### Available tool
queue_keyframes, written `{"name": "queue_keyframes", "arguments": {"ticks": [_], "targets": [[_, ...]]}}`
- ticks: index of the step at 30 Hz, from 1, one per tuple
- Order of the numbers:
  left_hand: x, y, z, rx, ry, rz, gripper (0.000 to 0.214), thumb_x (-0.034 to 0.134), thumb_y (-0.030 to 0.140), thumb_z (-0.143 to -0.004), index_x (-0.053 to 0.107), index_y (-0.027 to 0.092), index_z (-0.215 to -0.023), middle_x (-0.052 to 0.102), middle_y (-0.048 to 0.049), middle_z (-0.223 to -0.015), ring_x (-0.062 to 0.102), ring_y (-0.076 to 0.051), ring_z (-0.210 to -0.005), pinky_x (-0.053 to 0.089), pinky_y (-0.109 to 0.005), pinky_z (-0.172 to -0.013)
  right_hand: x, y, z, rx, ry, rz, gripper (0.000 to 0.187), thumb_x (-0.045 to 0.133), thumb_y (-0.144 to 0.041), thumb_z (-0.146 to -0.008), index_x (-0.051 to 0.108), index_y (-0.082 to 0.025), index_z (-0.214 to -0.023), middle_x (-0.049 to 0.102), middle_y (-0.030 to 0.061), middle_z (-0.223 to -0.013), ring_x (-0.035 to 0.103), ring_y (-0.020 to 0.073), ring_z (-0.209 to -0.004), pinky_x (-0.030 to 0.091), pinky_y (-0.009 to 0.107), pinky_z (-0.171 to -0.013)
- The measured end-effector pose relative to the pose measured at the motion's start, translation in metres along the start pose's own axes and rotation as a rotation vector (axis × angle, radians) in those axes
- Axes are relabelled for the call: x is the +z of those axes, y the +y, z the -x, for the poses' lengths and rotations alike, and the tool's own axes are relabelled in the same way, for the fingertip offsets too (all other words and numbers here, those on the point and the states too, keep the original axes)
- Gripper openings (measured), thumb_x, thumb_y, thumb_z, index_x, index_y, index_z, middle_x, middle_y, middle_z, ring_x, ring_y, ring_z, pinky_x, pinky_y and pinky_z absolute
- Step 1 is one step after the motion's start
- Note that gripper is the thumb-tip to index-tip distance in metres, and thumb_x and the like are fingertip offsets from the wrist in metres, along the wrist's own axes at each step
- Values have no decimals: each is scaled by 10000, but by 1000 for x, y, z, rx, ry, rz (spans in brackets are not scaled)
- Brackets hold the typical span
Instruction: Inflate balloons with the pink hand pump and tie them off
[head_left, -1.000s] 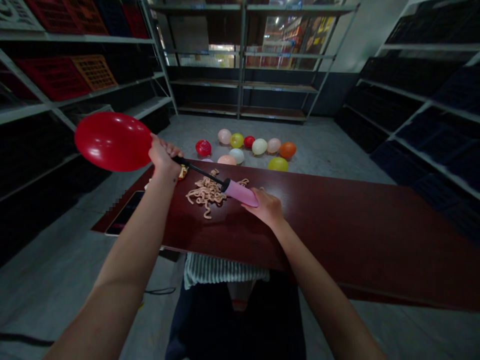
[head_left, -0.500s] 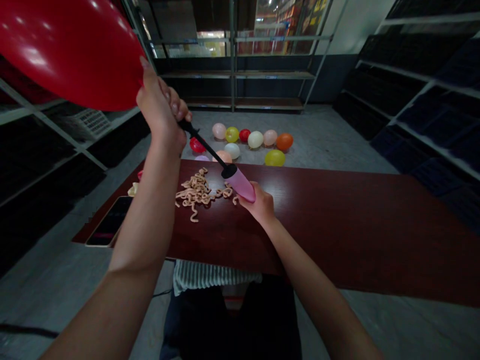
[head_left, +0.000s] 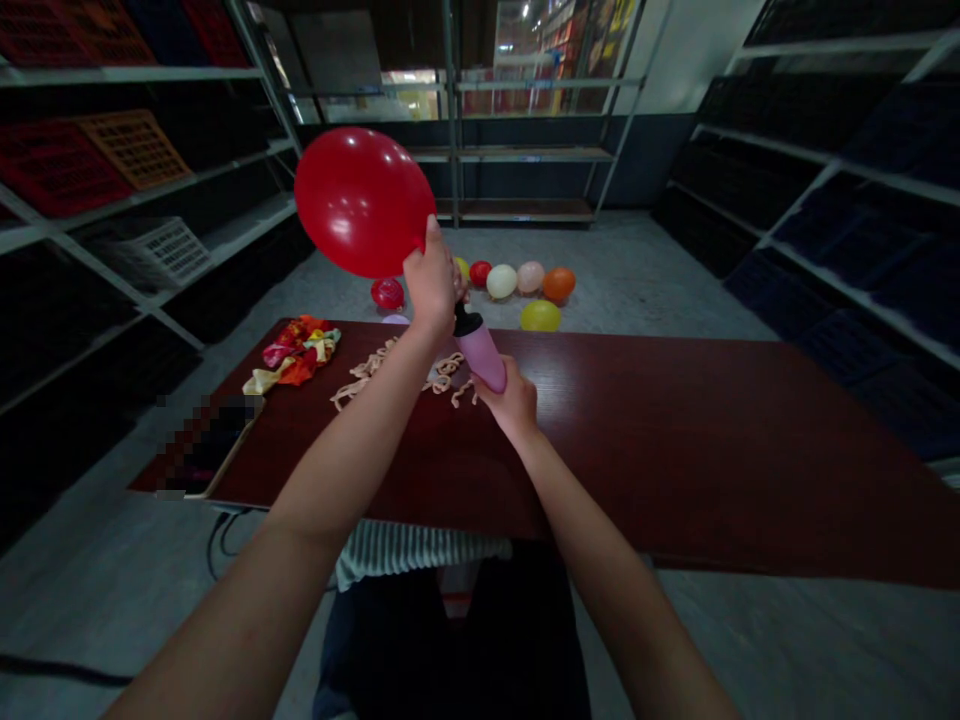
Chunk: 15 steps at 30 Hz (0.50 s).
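A big inflated red balloon [head_left: 365,205] is up at the left of centre, its neck end at my left hand [head_left: 435,278]. That hand is closed around the black end of a balloon pump, where the balloon's neck is; the fingers partly hide the join. My right hand [head_left: 511,402] grips the lower end of the pump's pink barrel [head_left: 481,352]. The pump slants over the table, with almost none of its black rod showing. Beige curly strings [head_left: 444,372] lie on the table behind my hands, partly covered by my left forearm.
Deflated coloured balloons [head_left: 300,350] are heaped on the brown table [head_left: 675,440] at the far left, with a blurred phone-like object [head_left: 217,440] nearer me. Inflated balloons, such as an orange one [head_left: 559,284], rest on the floor beyond. Shelves with crates [head_left: 135,148] flank both sides.
My left hand has moved down and right with the red balloon, toward my right hand. The black rod, long before, has slid into the pink barrel. My view has shifted slightly.
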<state>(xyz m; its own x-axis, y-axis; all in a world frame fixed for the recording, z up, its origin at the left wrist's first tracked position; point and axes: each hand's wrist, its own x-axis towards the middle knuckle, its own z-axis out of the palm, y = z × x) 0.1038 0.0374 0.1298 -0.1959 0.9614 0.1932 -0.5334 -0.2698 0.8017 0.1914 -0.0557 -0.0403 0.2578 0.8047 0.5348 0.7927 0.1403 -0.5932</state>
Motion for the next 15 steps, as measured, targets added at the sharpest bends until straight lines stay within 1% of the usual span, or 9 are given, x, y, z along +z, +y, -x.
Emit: {"name": "queue_keyframes", "arguments": {"ticks": [3, 5, 7, 9, 12, 15], "targets": [[-18, 11, -5, -7, 41, 35, 573, 537, 645, -954, 314, 223, -637, 238, 65, -479, 281, -82, -325, 274, -238, -347, -1, -1, 0, -72, -21, 58, 433, 653, -557, -885, 637, -232, -1171, 777, 66, -996, 742, 254, -823, 486, 294, -654], [-36, 18, -8, -29, 104, 69, 561, 478, 587, -1008, 275, 228, -629, 207, 74, -447, 222, -77, -311, 239, -241, -333, -2, -1, 1, -147, -43, 115, 459, 671, -559, -885, 638, -220, -1191, 779, 74, -1008, 741, 246, -837, 470, 282, -653], [-58, 22, -11, -68, 191, 116, 540, 429, 510, -1052, 256, 228, -626, 205, 77, -424, 210, -79, -308, 233, -241, -330, -4, 0, 1, -241, -64, 178, 490, 694, -565, -876, 640, -206, -1205, 778, 87, -1006, 737, 243, -842, 452, 277, -650], [-82, 26, -13, -103, 285, 171, 536, 417, 466, -1065, 243, 222, -621, 219, 77, -419, 222, -78, -310, 239, -236, -330, -6, 1, 1, -328, -81, 244, 518, 714, -574, -864, 646, -190, -1205, 774, 98, -993, 729, 240, -832, 437, 280, -652], [-118, 33, -14, -110, 398, 244, 538, 429, 457, -1060, 256, 212, -613, 240, 79, -431, 245, -71, -320, 262, -224, -339, -9, 3, 2, -412, -113, 333, 548, 713, -599, -858, 651, -174, -1198, 762, 96, -948, 707, 228, -793, 418, 285, -653], [-153, 44, -16, -102, 473, 288, 521, 403, 418, -1069, 262, 209, -613, 246, 78, -441, 247, -65, -326, 269, -215, -354, -11, 2, 3, -479, -159, 393, 523, 671, -611, -886, 653, -178, -1180, 745, 90, -937, 684, 208, -776, 402, 282, -657]]}}
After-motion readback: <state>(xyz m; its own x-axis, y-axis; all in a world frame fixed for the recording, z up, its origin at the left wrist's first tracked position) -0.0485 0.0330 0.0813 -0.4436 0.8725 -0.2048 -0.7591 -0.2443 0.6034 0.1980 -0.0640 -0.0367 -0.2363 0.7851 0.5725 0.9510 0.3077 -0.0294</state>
